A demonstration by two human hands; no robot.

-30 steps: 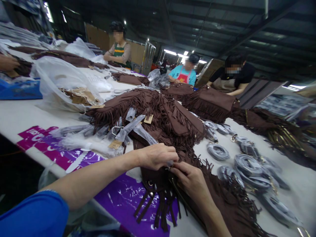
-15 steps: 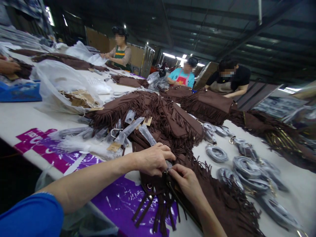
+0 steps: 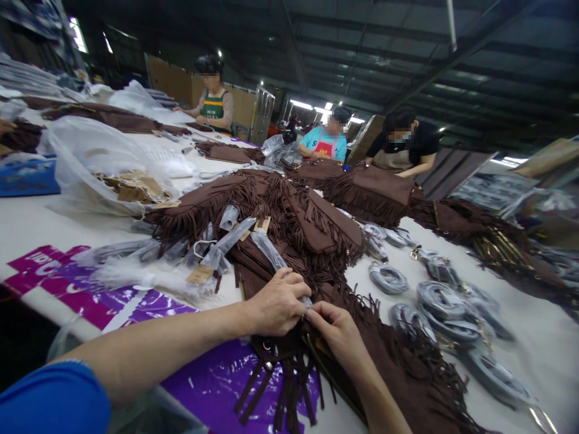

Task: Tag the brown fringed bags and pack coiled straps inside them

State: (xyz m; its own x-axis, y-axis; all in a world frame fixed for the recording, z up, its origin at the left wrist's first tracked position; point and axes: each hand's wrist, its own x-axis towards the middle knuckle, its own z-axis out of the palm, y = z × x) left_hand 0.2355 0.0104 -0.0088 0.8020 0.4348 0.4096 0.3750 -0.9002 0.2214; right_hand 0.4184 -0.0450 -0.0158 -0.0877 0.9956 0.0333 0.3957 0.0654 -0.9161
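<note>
My left hand (image 3: pixel 278 304) and my right hand (image 3: pixel 337 328) meet over a brown fringed suede bag (image 3: pixel 384 367) lying at the near edge of the white table (image 3: pixel 36 223). Both hands are closed in a pinch on something small and plastic-wrapped at the bag's top corner; I cannot make out what it is. Fringe strips (image 3: pixel 280 392) hang from the bag over a purple plastic sheet (image 3: pixel 217 374). Just beyond my hands lies a heap of more brown fringed bags (image 3: pixel 289 217) with plastic-wrapped parts and paper tags (image 3: pixel 261 225).
Several coiled straps in clear wrap (image 3: pixel 441 298) lie to the right. A clear plastic bag of tan tags (image 3: pixel 117 175) sits at the left, beside a blue box (image 3: pixel 27 175). Three people (image 3: pixel 325 138) work at the far side.
My hands stay pinched together at the bag's corner. The view has shifted slightly, so everything sits a little lower and further left in the picture.
</note>
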